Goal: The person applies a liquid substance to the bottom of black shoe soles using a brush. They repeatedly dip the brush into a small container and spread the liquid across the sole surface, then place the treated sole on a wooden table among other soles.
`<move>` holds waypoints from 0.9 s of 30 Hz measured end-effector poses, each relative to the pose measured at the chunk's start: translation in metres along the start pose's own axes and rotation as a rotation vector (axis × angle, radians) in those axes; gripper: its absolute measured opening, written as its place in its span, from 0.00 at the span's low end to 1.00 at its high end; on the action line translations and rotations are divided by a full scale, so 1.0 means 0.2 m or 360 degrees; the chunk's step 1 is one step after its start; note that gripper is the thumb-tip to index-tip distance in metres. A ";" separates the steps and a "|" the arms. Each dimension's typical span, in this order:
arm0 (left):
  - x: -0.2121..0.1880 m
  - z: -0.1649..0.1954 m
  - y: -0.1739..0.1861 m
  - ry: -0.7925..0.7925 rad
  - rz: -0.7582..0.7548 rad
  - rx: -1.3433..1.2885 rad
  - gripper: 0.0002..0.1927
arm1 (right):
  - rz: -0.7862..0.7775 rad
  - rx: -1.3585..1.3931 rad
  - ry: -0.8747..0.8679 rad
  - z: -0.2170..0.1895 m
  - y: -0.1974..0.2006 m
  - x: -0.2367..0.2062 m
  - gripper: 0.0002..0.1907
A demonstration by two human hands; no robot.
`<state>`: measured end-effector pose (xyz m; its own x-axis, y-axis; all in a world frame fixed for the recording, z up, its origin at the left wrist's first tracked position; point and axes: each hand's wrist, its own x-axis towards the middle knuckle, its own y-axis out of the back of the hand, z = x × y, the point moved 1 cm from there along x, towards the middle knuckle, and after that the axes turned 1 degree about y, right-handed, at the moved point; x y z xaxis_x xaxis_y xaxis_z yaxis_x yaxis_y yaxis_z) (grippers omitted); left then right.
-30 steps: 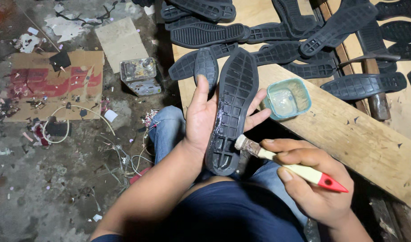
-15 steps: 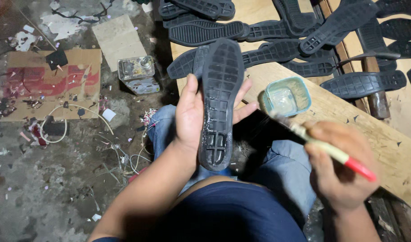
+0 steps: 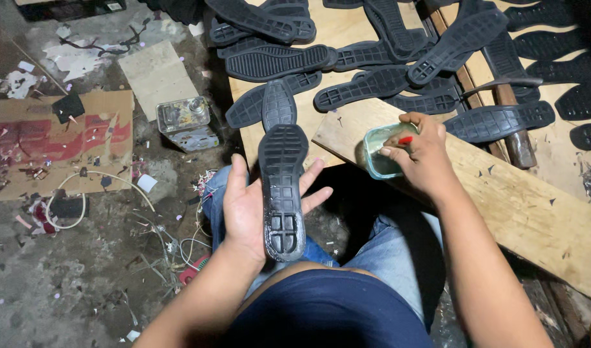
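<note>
The head camera is looking down at a person who is sitting in blue jeans (image 3: 398, 258) and a dark blue shirt.

The left hand (image 3: 257, 209) is lying open and flat, palm up, and a black shoe sole (image 3: 282, 190) is resting on it. The sole is lying with its bumpy side up, its heel near the person's body and its toe pointing away. The fingers (image 3: 237, 174) are spreading out on both sides of the sole, so they are holding it up from below and not squeezing it.

The right hand (image 3: 421, 151) is closing around a brush with a red tip (image 3: 406, 140). Only the red end is showing, so the brush hairs are probably down in the small green tub (image 3: 375, 151), but that part is hidden. The tub is sitting on a long wooden board (image 3: 502, 200), right under the right hand.

Many more black soles (image 3: 373, 84) are lying in a pile on the wooden table (image 3: 337, 29) behind the board, and some are lying on top of each other.

On the dirty floor (image 3: 63, 283) to the left, a small metal can (image 3: 187, 122) is standing near a flat piece of cardboard (image 3: 57, 145). A white cord (image 3: 83, 193) and little scraps are lying around there too
</note>
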<state>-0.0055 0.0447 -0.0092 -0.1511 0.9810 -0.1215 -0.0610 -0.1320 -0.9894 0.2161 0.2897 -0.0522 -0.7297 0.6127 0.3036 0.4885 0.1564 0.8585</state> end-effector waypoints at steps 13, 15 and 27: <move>-0.08 0.05 -0.13 0.0052 -0.0537 0.0064 0.50 | 0.0456 0.0222 -0.0279 -0.26 0.32 -0.23 0.10; -0.07 0.06 -0.13 0.0079 -0.0571 0.0020 0.49 | 0.0403 0.1000 -0.0679 -0.26 0.32 -0.27 0.10; -0.04 -0.11 -0.10 0.0275 -0.0388 0.0266 0.51 | 0.0578 0.2168 -0.0527 -0.59 0.41 -0.33 0.11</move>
<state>0.0184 0.0416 0.0094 0.0564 0.9942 0.0912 -0.2378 0.1021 -0.9659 0.2473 0.1704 0.0479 -0.4187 0.8965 0.1449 0.8242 0.4422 -0.3538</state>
